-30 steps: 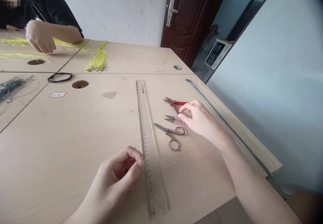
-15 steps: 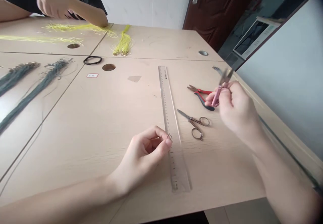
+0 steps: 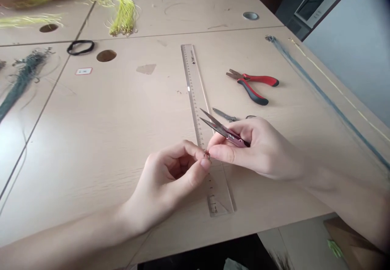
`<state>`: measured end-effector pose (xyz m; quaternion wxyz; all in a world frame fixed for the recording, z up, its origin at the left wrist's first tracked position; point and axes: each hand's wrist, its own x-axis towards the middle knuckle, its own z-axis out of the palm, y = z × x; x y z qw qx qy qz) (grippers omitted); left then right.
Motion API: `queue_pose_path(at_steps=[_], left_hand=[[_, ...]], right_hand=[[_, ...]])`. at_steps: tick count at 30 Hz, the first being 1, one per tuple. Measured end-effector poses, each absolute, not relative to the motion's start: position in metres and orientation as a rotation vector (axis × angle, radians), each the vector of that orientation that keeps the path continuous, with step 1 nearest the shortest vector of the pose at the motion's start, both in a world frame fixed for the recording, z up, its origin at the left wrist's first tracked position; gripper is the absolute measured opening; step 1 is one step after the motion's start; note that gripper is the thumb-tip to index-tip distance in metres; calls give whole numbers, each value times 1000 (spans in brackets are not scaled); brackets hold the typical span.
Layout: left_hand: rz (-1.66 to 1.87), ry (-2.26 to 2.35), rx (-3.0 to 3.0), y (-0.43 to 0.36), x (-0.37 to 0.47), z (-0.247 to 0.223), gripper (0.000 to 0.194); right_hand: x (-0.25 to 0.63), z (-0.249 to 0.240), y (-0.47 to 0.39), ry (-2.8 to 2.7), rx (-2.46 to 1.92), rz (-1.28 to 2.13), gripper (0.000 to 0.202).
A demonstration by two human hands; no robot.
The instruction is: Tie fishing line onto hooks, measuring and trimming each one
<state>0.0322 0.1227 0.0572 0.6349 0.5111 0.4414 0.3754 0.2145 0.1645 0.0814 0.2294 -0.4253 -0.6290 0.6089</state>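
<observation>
Pale tabletop (image 3: pixel 106 128); pliers (image 3: pixel 245 78) at 1 o'clock. Your left hand (image 3: pixel 169 176) pinches a small ring (image 3: pixel 207 155); your right hand (image 3: pixel 262 152), curled closed round part-open scissors (image 3: pixel 233 138) aimed to 10 o'clock, has fingertips at the ring.

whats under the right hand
Under the right hand, scissors show in part: the blade end and a sliver of one loop. The rest of them is covered. The fingertips also hide a bit of the ruler.
</observation>
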Motion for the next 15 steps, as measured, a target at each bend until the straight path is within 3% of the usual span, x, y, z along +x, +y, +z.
queue_pose_path(at_steps=[15], left_hand=[[750, 1112, 1327, 119, 33, 59, 14]], right_hand=[[211, 85, 158, -1877, -1176, 1567, 20]])
